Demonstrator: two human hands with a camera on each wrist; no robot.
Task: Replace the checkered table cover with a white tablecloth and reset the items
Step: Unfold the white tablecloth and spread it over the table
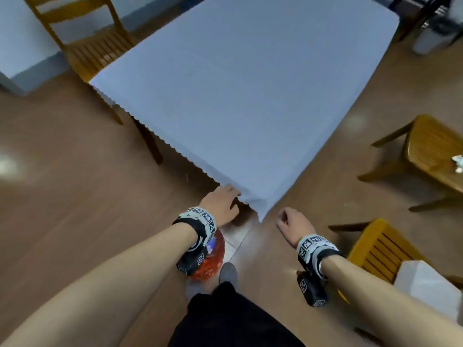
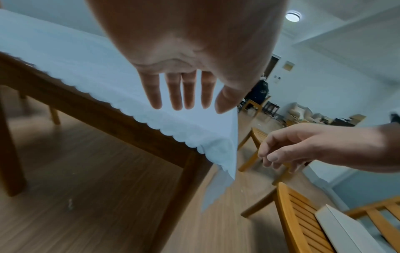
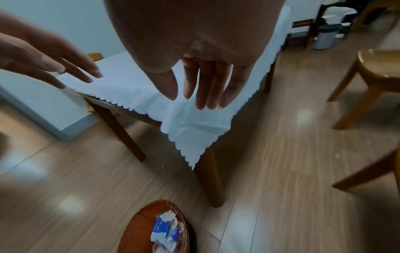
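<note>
A white tablecloth with a scalloped hem lies flat over the wooden table, and its near corner hangs down in a point. My left hand is at the hem just left of that corner, fingers straight and spread; whether they touch the cloth I cannot tell. Just right of the corner and apart from the cloth, my right hand hangs with loosely bent fingers and holds nothing. Nothing stands on the cloth. No checkered cover is in view.
A reddish-brown basket with a crumpled blue-and-white packet sits on the floor by my feet. Wooden chairs stand at the back left, the right and the near right; a white block lies on the near one.
</note>
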